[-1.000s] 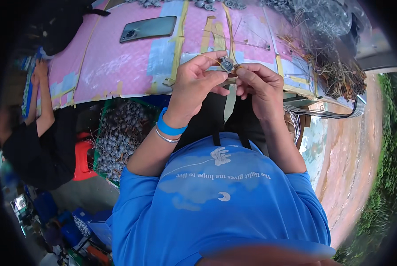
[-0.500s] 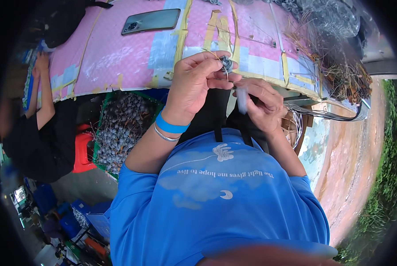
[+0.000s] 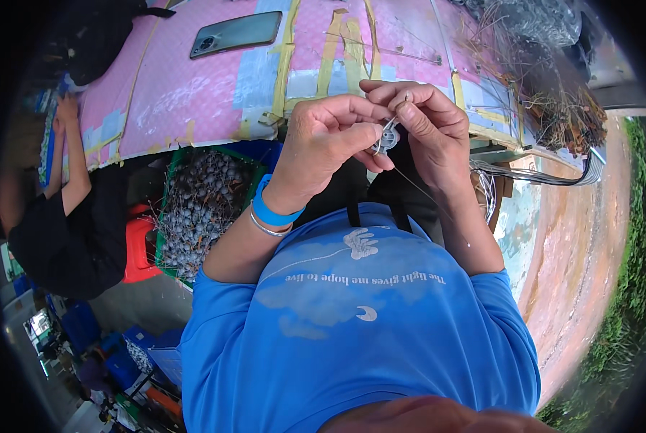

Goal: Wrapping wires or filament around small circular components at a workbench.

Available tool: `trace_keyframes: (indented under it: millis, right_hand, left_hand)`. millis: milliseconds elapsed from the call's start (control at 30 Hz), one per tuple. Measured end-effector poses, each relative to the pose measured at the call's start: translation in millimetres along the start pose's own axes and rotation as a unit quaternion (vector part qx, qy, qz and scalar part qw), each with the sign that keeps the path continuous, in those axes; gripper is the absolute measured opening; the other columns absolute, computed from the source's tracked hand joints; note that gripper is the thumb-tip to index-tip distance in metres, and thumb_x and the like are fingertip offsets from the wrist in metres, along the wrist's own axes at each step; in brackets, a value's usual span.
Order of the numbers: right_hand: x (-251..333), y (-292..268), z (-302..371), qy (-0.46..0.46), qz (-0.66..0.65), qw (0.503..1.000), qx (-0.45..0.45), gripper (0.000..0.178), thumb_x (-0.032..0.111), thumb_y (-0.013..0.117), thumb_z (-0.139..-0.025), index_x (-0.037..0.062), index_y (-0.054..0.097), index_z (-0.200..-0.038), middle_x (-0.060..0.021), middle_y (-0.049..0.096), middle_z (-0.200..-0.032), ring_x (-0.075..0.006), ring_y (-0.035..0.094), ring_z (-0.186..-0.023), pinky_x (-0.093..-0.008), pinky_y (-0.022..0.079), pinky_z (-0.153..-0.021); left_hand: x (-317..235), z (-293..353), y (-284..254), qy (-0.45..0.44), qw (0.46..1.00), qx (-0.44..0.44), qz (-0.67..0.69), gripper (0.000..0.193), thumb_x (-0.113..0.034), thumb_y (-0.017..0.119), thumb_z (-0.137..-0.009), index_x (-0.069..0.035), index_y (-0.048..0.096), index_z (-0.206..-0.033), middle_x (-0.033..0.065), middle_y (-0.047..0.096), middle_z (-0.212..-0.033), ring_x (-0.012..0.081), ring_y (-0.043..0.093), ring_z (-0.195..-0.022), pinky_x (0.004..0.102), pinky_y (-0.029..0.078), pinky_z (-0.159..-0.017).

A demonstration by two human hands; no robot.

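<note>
In front of my chest, just off the table edge, both hands meet at a small round grey plastic part (image 3: 389, 138) with a wheel-like face. My left hand (image 3: 326, 137) pinches it from the left between thumb and fingers. On its far right side, my right hand (image 3: 438, 133) has thumb and forefinger pressed together on a thin wire at the part's upper edge. A loose length of the wire (image 3: 414, 183) trails from the part down past my right wrist. The fingers partly cover the part.
A pink taped table (image 3: 186, 94) carries a phone (image 3: 236, 34) and, at right, a bundle of thin wires (image 3: 564, 123). Below its edge, a green crate (image 3: 165, 206) holds many grey wired parts beside a red stool (image 3: 137, 249). Another person's hand (image 3: 67, 108) is at far left.
Both hands have come slightly nearer my body with the grey part. My right hand has risen from beside the part to its upper edge, and the part has turned.
</note>
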State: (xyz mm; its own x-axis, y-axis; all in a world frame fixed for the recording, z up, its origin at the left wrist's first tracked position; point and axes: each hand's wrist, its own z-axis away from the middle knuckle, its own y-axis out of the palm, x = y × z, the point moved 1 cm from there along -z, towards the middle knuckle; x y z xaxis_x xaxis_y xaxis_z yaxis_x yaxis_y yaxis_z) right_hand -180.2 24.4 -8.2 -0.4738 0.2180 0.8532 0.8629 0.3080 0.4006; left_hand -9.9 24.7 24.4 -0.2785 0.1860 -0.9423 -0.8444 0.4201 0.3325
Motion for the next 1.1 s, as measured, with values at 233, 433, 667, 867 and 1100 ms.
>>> trace_keyframes:
  millis: [233, 433, 667, 867, 1100]
  right_hand:
    - [-3, 12, -1, 0.071, -0.028, 0.991, -0.113, 0.011, 0.009, 0.060, -0.096, -0.0010, 0.064, -0.093, -0.0134, 0.070, -0.100, -0.0159, 0.064, -0.087, -0.0291, 0.052, -0.077]
    - [-7, 3, -8, 0.167, -0.131, 0.971, -0.108, 0.010, 0.009, 0.057, -0.096, 0.0005, 0.062, -0.094, -0.0127, 0.066, -0.102, -0.0197, 0.065, -0.092, -0.0321, 0.057, -0.078]
    - [-8, 4, -31, 0.235, -0.046, 0.967, -0.082, 0.012, 0.011, 0.063, -0.094, 0.0004, 0.064, -0.098, -0.0101, 0.067, -0.098, -0.0167, 0.066, -0.089, -0.0284, 0.055, -0.076]
    - [33, -110, -153, -0.028, 0.630, 0.773, -0.072, 0.024, 0.009, 0.059, -0.086, 0.0028, 0.071, -0.106, -0.0124, 0.073, -0.093, -0.0202, 0.071, -0.083, -0.0322, 0.055, -0.078]
    - [2, -179, -236, -0.050, 0.811, 0.583, 0.017, 0.020, 0.016, 0.066, -0.081, 0.0092, 0.073, -0.098, -0.0152, 0.071, -0.088, -0.0351, 0.068, -0.084, -0.0426, 0.053, -0.076]
  left_hand:
    - [6, -4, 1, 0.011, 0.999, -0.020, 0.031, 0.014, -0.002, 0.060, -0.086, 0.006, 0.063, -0.097, 0.0148, 0.067, -0.085, 0.0226, 0.070, -0.062, 0.0290, 0.059, -0.050]
    - [14, -3, 2, 0.113, 0.993, 0.009, -0.013, 0.037, 0.009, 0.066, -0.083, 0.010, 0.055, -0.118, 0.0133, 0.066, -0.096, 0.0216, 0.071, -0.084, 0.0312, 0.060, -0.073]
    - [9, -16, -23, 0.058, 0.998, 0.018, 0.026, 0.043, 0.008, 0.068, -0.079, 0.010, 0.055, -0.119, 0.0130, 0.066, -0.098, 0.0213, 0.071, -0.085, 0.0323, 0.061, -0.073]
    - [1, -20, -45, 0.007, 1.000, 0.026, 0.009, 0.043, 0.008, 0.070, -0.076, 0.010, 0.055, -0.116, 0.0120, 0.067, -0.091, 0.0206, 0.072, -0.079, 0.0293, 0.061, -0.072]
    - [11, -19, -47, -0.075, 0.994, 0.078, 0.008, 0.045, 0.009, 0.069, -0.076, 0.009, 0.054, -0.118, 0.0118, 0.067, -0.090, 0.0197, 0.072, -0.081, 0.0257, 0.059, -0.071]
